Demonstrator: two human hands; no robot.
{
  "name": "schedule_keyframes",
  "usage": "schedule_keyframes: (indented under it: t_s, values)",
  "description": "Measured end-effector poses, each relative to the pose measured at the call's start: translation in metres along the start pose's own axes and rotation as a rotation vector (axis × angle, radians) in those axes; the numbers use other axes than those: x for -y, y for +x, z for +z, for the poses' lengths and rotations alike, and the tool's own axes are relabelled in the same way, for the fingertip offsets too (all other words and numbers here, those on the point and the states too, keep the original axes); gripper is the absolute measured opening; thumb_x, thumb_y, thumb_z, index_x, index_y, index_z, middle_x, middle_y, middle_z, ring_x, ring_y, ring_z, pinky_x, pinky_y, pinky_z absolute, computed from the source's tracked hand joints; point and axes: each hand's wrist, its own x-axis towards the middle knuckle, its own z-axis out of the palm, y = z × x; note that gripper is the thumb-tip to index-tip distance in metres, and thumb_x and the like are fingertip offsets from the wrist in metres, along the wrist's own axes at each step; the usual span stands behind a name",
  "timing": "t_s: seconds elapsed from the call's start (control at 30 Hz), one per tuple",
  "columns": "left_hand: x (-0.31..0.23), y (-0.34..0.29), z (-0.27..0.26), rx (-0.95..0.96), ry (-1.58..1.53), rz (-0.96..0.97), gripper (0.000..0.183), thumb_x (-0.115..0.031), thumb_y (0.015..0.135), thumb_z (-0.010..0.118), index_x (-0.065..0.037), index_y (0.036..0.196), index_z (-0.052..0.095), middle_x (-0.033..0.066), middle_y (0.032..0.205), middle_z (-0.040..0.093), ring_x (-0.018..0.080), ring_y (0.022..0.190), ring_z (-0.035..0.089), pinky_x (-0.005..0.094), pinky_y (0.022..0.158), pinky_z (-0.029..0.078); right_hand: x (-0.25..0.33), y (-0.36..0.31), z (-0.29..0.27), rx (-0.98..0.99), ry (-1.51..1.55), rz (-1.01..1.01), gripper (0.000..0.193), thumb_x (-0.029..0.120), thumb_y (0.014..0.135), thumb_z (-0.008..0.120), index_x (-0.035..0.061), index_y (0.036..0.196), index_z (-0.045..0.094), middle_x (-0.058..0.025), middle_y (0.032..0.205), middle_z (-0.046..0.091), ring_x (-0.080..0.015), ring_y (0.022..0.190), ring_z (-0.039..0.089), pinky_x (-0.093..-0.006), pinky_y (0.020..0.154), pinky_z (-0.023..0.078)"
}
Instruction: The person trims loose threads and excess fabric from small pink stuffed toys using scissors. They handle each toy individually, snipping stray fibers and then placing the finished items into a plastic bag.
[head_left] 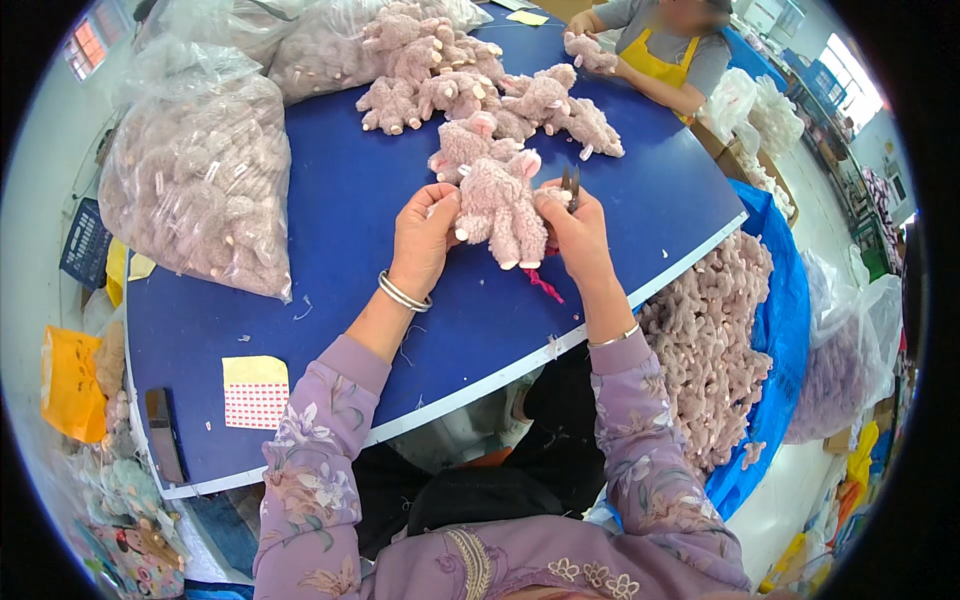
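Over the tabletop (345, 240), the left hand (424, 228) and right hand (578, 228) pinch the plush toy (503, 203) by its arms, the right also holding snips (574, 183) — likely light, soft, grippy; best held by limbs or belly.

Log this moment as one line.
left hand: pinching plush toy | right hand: pinching same toy, holding dark snips | below: blue table

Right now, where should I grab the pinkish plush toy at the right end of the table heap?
Probably around the middle of that plush toy, coming from the right. It lies stretched out on the blue table, nothing pressed against its right side, while other plush toys crowd its left.
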Motion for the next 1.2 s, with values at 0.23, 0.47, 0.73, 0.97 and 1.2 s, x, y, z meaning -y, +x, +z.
schedule_keyframes:
  t_s: [0.23, 0.47, 0.73, 0.97, 1.2]
  values:
    - [-0.005, 0.005, -0.006, 0.017, -0.083, 0.015, 0.025, -0.015, 0.094, 0.061, -0.004, 0.116, 0.056, 0.0023, 0.099, 0.062, 0.0087, 0.087, 0.062, 0.0231, 0.076, 0.052, 0.000, 0.001, 0.004, 0.100, 0.178, 0.092, 0.018, 0.010, 0.089, 0.062, 0.0033, 0.105, 0.057, 0.0063, 0.066, 0.047, -0.0025, 0.048, 0.038, -0.0212, 0.042, 0.029]
    - [-0.006, -0.001, 0.001, 0.236, 0.129, -0.056, 0.043, -0.016, 0.091, 0.065, 0.001, 0.128, 0.051, 0.0068, 0.116, 0.060, 0.0157, 0.105, 0.060, 0.0310, 0.089, 0.050, -0.006, -0.002, 0.015, 0.137, 0.123, 0.057, 0.019, 0.013, 0.090, 0.065, 0.0026, 0.104, 0.060, 0.0037, 0.068, 0.052, -0.0021, 0.047, 0.038, -0.0205, 0.040, 0.029]
    - [-0.004, 0.002, -0.003, 0.015, -0.040, 0.022, 0.032, -0.013, 0.093, 0.058, 0.003, 0.121, 0.054, 0.0098, 0.109, 0.063, 0.0193, 0.097, 0.064, 0.0324, 0.082, 0.053, -0.011, -0.005, 0.023, 0.149, -0.196, -0.070, 0.019, 0.022, 0.087, 0.068, 0.0044, 0.090, 0.061, 0.0018, 0.067, 0.057, -0.0028, 0.051, 0.044, -0.0216, 0.045, 0.032]
    - [-0.010, -0.002, 0.005, -0.118, -0.102, 0.064, 0.027, -0.013, 0.092, 0.059, 0.004, 0.112, 0.059, 0.0069, 0.099, 0.065, 0.0146, 0.086, 0.064, 0.0287, 0.073, 0.052, -0.002, 0.000, 0.008, 0.365, -0.111, 0.200, 0.017, 0.018, 0.091, 0.064, 0.0035, 0.086, 0.056, 0.0026, 0.061, 0.050, -0.0026, 0.046, 0.036, -0.0218, 0.041, 0.027]
    - [-0.014, 0.002, 0.000, 0.024, -0.011, -0.047, 0.048, -0.051, 0.102, 0.030, -0.010, 0.106, 0.055, 0.0081, 0.102, 0.067, 0.0185, 0.085, 0.065, 0.0281, 0.069, 0.049, 0.027, 0.007, -0.035, 0.257, 0.454, -0.099, 0.026, 0.029, 0.090, 0.060, 0.0043, 0.087, 0.064, -0.0013, 0.061, 0.054, -0.0056, 0.042, 0.034, -0.0240, 0.040, 0.027]
